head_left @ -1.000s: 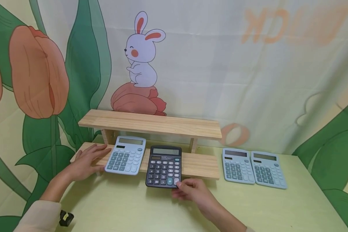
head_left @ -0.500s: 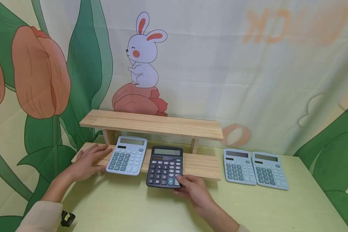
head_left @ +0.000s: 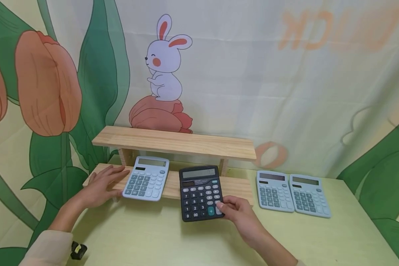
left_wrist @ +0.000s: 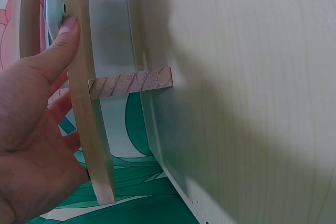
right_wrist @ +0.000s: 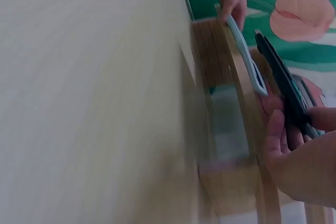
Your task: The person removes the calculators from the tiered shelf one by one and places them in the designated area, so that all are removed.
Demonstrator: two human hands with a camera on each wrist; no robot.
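Nearest me, low on the left, a small black object (head_left: 78,250) sits beside the cuff of the pale sleeve (head_left: 48,247). On the right hand (head_left: 241,216) I read a pinch grip: thumb on top of the black calculator (head_left: 199,194) at its lower right corner, fingers beneath. I have that calculator tilted above the table (head_left: 146,236); the right wrist view shows me it is apart from the lower board (head_left: 237,187). My left hand (head_left: 101,186) rests on that board with fingers loosely extended, grasping nothing, its thumb at the lower left corner of a light blue calculator (head_left: 147,179) lying there. Off to the right I see two more blue calculators (head_left: 275,191) side by side on the table. Beyond come the upper board (head_left: 173,142) and the backdrop (head_left: 239,85) with its rabbit (head_left: 166,70).
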